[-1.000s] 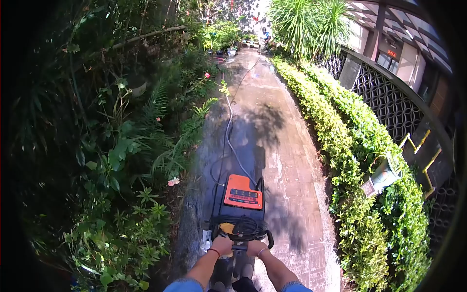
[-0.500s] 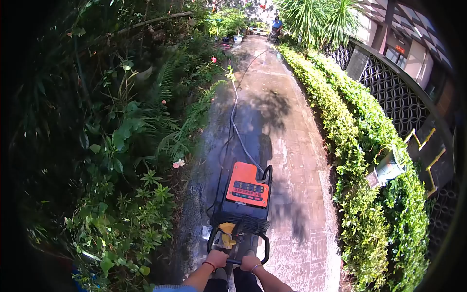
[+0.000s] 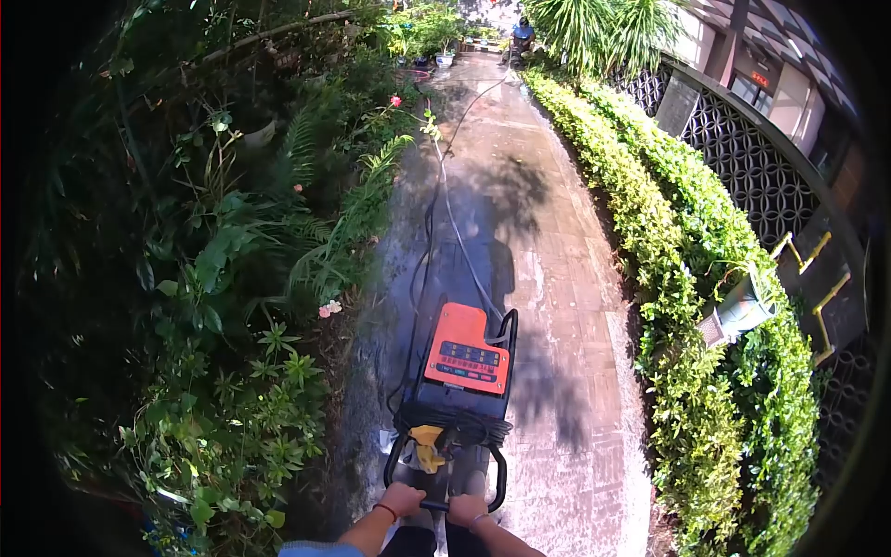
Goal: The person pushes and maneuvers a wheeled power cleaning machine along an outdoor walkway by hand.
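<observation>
Both hands hold the black handle bar point(image 3: 498, 478) of a wheeled machine with an orange top panel point(image 3: 469, 343). My left hand point(image 3: 403, 499), with a red band at the wrist, is wrapped round the bar's left part. To its right, my right hand point(image 3: 467, 510) grips the same bar. Between handle and panel lie a coiled black cable point(image 3: 464, 422) and a yellow cloth-like item point(image 3: 428, 447). A grey hose point(image 3: 461, 243) runs from the machine up the path.
A wet paved path point(image 3: 548, 306) stretches ahead, with dense plants point(image 3: 251, 371) on the left and a hedge point(image 3: 668, 232) on the right. A bucket point(image 3: 742, 311) sits tilted in the hedge. A person point(image 3: 522, 35) is at the path's far end, near potted plants point(image 3: 445, 59).
The handle has tipped down and back towards me, with both hands still on it. The hose and dark cable ahead have shifted. The far person's posture has changed.
</observation>
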`<state>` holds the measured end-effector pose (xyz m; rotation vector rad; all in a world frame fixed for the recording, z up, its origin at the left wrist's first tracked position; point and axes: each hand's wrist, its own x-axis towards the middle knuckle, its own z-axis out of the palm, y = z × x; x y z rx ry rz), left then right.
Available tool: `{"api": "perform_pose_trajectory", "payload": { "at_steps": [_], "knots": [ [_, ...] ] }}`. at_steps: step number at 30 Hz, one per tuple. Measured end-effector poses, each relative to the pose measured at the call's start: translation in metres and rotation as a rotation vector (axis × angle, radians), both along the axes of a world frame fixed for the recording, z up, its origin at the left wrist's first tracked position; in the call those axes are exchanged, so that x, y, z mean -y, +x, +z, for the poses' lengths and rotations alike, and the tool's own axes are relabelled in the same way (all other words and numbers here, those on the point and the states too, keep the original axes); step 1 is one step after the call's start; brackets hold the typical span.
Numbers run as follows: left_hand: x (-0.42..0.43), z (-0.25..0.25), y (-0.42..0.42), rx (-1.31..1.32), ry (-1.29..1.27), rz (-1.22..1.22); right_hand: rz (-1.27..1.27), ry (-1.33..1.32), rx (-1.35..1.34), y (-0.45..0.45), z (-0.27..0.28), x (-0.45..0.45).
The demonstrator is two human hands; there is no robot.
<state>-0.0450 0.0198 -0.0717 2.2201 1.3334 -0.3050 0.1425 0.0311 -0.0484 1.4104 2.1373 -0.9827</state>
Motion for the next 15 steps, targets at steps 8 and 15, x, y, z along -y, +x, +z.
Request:
{"api": "perform_pose_trajectory", "payload": {
  "at_steps": [8, 15],
  "knots": [
    [-0.008, 0.006, -0.001, -0.005, -0.013, -0.033, 0.035, -0.026, -0.017, 0.000, 0.009, -0.010],
    [-0.044, 0.028, -0.001, 0.010, 0.005, -0.022, 0.039, 0.029, 0.016, 0.001, 0.022, -0.041]
  ]
}}
